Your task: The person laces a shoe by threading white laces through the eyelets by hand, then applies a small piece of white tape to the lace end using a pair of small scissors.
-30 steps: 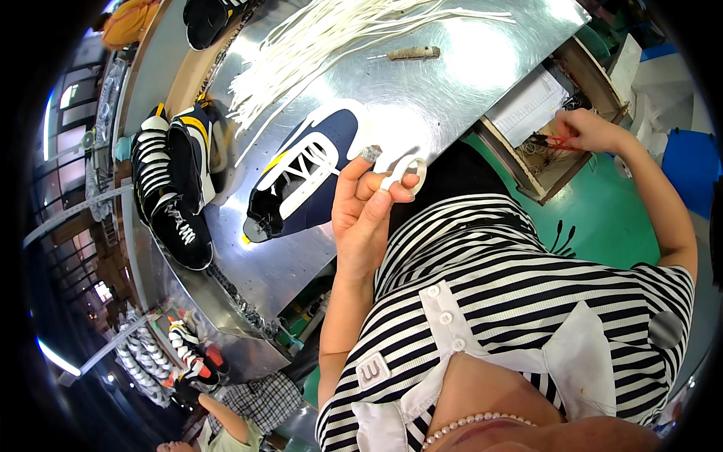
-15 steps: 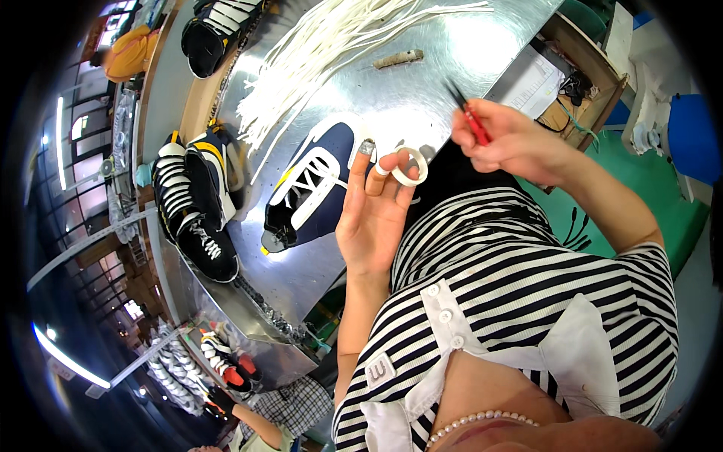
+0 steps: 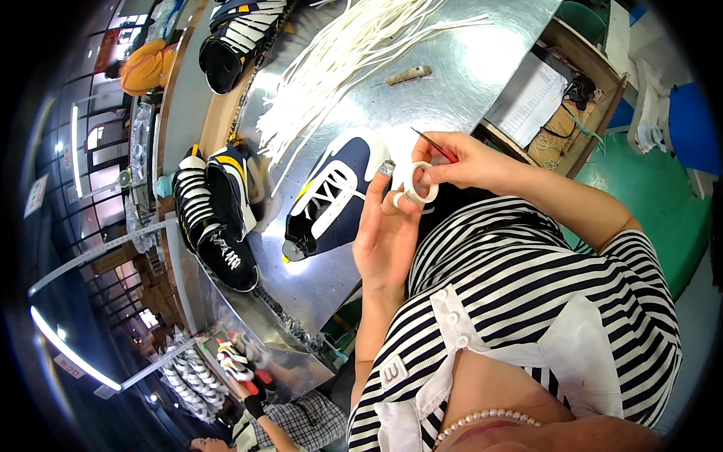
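Note:
My left hand (image 3: 388,245), palm up, has its fingers curled round a roll of white tape (image 3: 432,193). Silvery wrapping covers the tip of its index finger, and a white band circles another finger. My right hand (image 3: 471,162) meets the roll from the other side, fingertips at its rim. Gripped in that hand is a slim pointed tool (image 3: 444,151) with a red handle and dark tip, aimed up and left. Just left of my hands, a navy shoe (image 3: 335,230) with white trim and white laces lies on the metal table (image 3: 459,90).
A heap of loose white laces (image 3: 339,60) spreads over the far table beside a short tan stick (image 3: 409,74). Dark shoes (image 3: 218,233) line the left edge, with another shoe (image 3: 233,45) farther off. An open drawer (image 3: 557,90) is at right; a co-worker (image 3: 294,422) sits lower left.
My right hand has come left and down to the tape roll, turning the tool's tip leftward. My left hand still holds the roll. The whole view has shifted slightly.

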A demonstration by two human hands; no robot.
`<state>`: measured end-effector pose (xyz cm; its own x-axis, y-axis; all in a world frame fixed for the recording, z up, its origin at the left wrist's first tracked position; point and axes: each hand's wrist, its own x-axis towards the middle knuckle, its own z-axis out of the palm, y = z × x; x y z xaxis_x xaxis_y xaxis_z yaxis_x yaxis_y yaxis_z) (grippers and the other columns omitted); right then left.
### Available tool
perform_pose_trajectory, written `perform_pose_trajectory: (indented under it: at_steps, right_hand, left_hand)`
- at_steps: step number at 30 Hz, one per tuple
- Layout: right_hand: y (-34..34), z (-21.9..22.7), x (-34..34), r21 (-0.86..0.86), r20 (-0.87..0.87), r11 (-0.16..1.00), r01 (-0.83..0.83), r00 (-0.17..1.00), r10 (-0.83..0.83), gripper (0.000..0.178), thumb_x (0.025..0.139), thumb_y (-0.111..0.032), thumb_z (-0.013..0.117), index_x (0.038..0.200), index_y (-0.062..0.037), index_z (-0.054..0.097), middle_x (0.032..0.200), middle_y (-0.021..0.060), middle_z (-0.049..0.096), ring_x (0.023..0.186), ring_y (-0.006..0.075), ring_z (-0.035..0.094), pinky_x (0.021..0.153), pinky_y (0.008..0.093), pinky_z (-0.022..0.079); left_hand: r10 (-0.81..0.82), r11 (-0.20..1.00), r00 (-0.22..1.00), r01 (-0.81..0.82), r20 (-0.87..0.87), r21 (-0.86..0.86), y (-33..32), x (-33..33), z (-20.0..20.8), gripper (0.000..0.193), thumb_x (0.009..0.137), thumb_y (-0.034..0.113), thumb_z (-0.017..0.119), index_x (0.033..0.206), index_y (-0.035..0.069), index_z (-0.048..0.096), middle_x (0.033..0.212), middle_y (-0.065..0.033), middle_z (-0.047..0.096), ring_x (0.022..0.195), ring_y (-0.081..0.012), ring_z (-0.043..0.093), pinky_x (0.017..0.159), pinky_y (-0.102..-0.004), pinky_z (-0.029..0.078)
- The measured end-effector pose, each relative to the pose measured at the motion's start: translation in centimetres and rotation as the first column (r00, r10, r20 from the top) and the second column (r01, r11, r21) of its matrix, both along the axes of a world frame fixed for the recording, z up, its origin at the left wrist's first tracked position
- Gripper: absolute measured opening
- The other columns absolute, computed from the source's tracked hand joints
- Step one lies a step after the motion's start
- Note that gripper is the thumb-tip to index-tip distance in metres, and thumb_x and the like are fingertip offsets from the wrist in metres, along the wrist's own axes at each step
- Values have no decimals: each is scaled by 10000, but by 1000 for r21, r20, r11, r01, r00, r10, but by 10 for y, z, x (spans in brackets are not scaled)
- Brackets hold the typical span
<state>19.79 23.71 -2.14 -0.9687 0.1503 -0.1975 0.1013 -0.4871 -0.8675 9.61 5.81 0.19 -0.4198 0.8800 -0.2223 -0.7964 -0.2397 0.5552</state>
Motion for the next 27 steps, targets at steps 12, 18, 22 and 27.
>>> perform_pose_trajectory:
  at_steps: [12,18,22,27]
  right_hand:
    - [-11,-15,-13,663,-307,673,327,939,-153,177,858,-90,637,1015,-58,560,774,130,627,715,343,623,617,393,459]
    - [-16,-25,-22,656,-376,638,404,907,-188,204,860,-66,631,1053,-62,565,758,127,617,692,320,638,596,362,466]
    - [-3,-6,-28,620,-240,740,261,961,-137,195,881,-46,604,1075,-44,588,802,89,624,716,185,600,647,304,465]
    - [-14,-17,-28,315,-99,946,71,994,-42,247,934,-62,544,1172,2,534,1067,53,607,988,116,584,884,247,466]
  left_hand:
    - [75,993,780,-116,-621,-26,-10,7,-3,528,945,96,555,1422,-41,373,928,-170,625,978,-174,551,962,-339,382]
    - [79,994,732,-105,-676,2,-12,8,2,580,940,82,557,1442,-61,305,899,-159,663,1089,-194,497,1027,-380,313]
    - [-17,962,489,-228,-872,-147,-9,7,16,659,915,122,560,1491,12,260,794,-107,682,1269,-260,420,1105,-465,231]
    - [-67,996,492,-19,-868,-88,-10,5,11,672,911,49,539,1506,47,225,1095,-173,656,1267,-313,478,1100,-497,302]
